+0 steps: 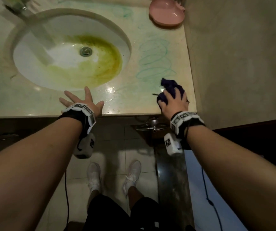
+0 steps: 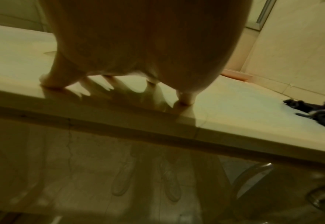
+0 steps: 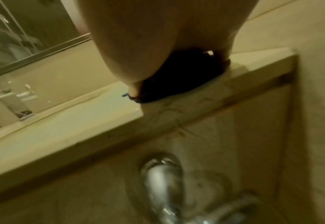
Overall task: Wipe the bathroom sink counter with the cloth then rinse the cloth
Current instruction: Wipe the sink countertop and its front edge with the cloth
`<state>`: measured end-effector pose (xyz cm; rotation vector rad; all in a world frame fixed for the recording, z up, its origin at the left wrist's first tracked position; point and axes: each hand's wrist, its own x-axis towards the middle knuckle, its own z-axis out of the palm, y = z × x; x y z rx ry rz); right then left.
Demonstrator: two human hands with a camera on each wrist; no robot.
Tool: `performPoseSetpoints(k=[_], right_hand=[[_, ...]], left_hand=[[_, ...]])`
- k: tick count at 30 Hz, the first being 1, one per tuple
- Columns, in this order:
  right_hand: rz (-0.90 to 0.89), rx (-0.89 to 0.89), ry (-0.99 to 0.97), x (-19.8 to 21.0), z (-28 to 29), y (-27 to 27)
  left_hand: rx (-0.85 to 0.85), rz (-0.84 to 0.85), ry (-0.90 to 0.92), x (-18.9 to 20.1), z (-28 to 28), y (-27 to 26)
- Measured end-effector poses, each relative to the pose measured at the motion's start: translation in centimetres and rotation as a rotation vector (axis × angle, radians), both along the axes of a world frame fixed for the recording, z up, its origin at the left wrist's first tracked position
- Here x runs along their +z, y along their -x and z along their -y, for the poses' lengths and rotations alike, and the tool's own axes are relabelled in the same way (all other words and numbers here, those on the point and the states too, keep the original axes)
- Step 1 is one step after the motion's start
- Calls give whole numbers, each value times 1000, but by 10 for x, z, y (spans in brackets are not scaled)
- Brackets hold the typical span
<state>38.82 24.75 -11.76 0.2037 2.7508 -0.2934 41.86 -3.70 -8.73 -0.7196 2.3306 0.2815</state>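
A dark purple cloth (image 1: 169, 83) lies bunched on the beige counter (image 1: 134, 100) near its front right corner. My right hand (image 1: 174, 100) is cupped over it, fingers dug into the folds and thumb down at its side. In the right wrist view the cloth (image 3: 176, 80) is a dark wad under the right hand (image 3: 157, 37). My left hand (image 1: 82, 100) rests flat on the counter's front edge below the sink (image 1: 34, 47), fingers spread and holding nothing. The left wrist view shows the left hand's fingertips (image 2: 186, 98) on the counter (image 2: 234, 109), with the cloth (image 2: 320, 112) far right.
Green scribbles (image 1: 155, 59) mark the counter right of the basin, just beyond the cloth. A yellow-green stain (image 1: 100, 64) rings the drain (image 1: 85, 51). The faucet (image 1: 25, 12) stands at the back left, a pink dish (image 1: 166, 13) at the back right. A wall (image 1: 234, 64) bounds the counter's right side. A metal fitting (image 1: 154, 125) hangs below the edge.
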Motion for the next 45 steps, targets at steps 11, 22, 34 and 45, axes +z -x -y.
performPoseSetpoints(k=[11,22,34,45], right_hand=[[-16,304,-35,4,40,-28],[8,310,-6,3,106,-6],[32,171,-10,0,102,42],[68,140,-30,4,41,46]], left_hand=[[4,30,-27,2,-8,8],[-18,10,-33,1,-11,10],[-75,38,-72,1,-14,17],[-72,40,-47,-3,-15,19]])
